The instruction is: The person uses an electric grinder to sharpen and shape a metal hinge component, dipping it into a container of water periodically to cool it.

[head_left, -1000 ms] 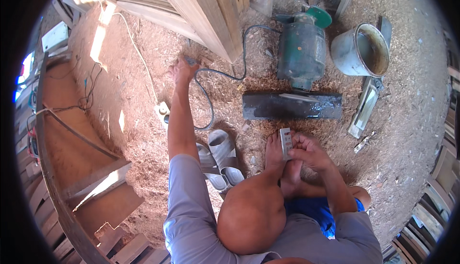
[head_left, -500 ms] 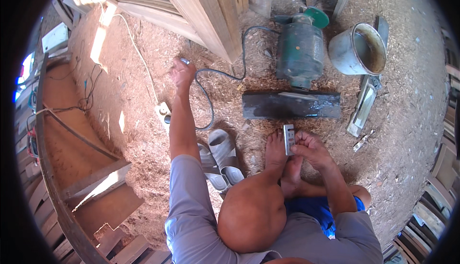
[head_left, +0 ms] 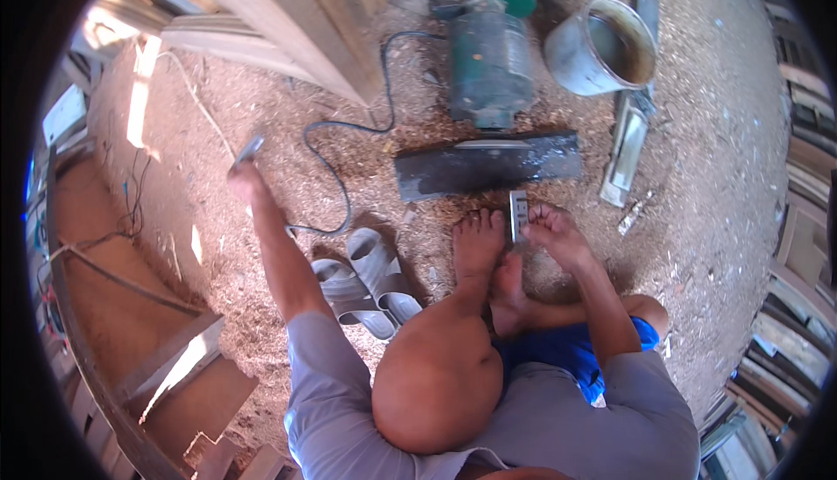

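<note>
My right hand (head_left: 555, 234) is closed on a slotted metal blade (head_left: 518, 210), a flat bright plate with dark slots, upright above my bare feet (head_left: 478, 240). Out to the left, my left hand (head_left: 248, 185) is stretched over the dirt floor and closed on a small flat shiny metal piece (head_left: 252, 146). Its exact kind does not show. In front of my feet lies a dark wet slab (head_left: 488, 166) with a narrow pale strip along its far edge. Just beyond it stands a green motor (head_left: 491, 66).
A white bucket (head_left: 582, 54) of murky liquid stands right of the motor, beside a long metal-and-wood piece (head_left: 625, 153). A dark cable (head_left: 392, 88) curves across the sawdust-strewn floor. Grey sandals (head_left: 384, 271) lie by my left leg. A wooden post (head_left: 305, 27) rises ahead.
My left hand has swung left and nearer, carrying the metal piece. My right hand still grips the slotted blade, now turned more edge-on. The head view has shifted, moving the scene left and up.
</note>
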{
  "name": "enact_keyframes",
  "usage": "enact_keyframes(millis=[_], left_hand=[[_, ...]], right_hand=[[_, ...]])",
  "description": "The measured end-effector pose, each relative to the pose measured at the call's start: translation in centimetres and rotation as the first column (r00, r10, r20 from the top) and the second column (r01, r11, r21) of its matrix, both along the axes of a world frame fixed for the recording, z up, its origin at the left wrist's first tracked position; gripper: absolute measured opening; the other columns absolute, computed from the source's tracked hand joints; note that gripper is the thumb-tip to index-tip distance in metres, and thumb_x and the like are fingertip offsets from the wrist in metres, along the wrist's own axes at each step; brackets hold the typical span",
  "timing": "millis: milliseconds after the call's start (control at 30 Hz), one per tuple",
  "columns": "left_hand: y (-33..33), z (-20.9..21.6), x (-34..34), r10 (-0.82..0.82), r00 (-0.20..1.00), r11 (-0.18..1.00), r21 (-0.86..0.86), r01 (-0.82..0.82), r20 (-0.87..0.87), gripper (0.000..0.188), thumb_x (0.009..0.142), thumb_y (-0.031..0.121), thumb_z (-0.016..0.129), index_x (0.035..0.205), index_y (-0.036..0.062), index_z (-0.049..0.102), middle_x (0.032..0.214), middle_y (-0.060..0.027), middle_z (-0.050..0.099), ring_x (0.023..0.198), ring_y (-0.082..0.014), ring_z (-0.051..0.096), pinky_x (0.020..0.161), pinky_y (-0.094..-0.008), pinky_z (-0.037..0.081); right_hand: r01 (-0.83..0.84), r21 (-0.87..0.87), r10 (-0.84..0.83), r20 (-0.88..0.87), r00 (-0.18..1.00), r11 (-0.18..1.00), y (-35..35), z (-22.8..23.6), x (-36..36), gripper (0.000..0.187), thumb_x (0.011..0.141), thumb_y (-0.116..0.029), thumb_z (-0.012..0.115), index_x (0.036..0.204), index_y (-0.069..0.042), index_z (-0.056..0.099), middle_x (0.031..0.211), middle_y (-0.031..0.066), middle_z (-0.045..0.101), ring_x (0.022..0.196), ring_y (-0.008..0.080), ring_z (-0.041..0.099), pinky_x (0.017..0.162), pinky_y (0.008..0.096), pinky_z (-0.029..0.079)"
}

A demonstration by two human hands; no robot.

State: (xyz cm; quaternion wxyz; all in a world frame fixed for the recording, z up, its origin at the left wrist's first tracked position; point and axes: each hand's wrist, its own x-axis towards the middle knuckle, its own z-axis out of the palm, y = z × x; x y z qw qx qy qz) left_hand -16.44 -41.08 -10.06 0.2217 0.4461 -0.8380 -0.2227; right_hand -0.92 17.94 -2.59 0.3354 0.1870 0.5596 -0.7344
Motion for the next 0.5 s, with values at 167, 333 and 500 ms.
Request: enact_keyframes(millis=[167, 333, 500], left_hand=[[9.7, 7.3, 9.2, 0.016, 0.953, 0.906, 0.408, 0.115, -0.303, 0.027, 0.095, 0.017, 0.042, 0.095, -0.0037, 0.06, 0.075, -0.0088, 0.057, 0.068, -0.0144, 0.051, 0.059, -0.0309, 0.044], [21.2, 10.1, 14.4, -0.297, 0.826, 0.739, 0.432, 0.517, -0.48, 0.032, 0.094, 0.036, 0.05, 0.088, 0.0071, 0.062, 0.074, -0.0024, 0.056, 0.069, -0.0134, 0.049, 0.064, -0.0291, 0.041], [30.5, 14.2, 14.3, -0.357, 0.643, 0.366, 0.532, 0.763, -0.677, 0.012, 0.094, 0.007, 0.051, 0.099, 0.0008, 0.059, 0.087, -0.007, 0.066, 0.067, -0.0094, 0.059, 0.063, -0.0215, 0.05]], right_hand=[[0.184, 0.285, -0.16, -0.103, 0.982, 0.941, 3.3, -3.3, -0.4, 0.014, 0.083, -0.005, 0.064, 0.095, -0.002, 0.058, 0.076, 0.0044, 0.063, 0.062, 0.0082, 0.054, 0.055, 0.0224, 0.043], [0.258, 0.503, -0.131, -0.274, 0.953, 0.825, 4.8, -7.1, -2.9, 0.023, 0.084, -0.011, 0.063, 0.103, 0.001, 0.06, 0.077, 0.0098, 0.066, 0.064, 0.0137, 0.059, 0.059, 0.0278, 0.047], [0.473, 0.783, 0.105, -0.553, 0.827, 0.404, 2.9, -1.5, -0.6, 0.031, 0.084, -0.021, 0.062, 0.104, 0.003, 0.062, 0.082, 0.0215, 0.067, 0.07, 0.0263, 0.066, 0.065, 0.0353, 0.051]])
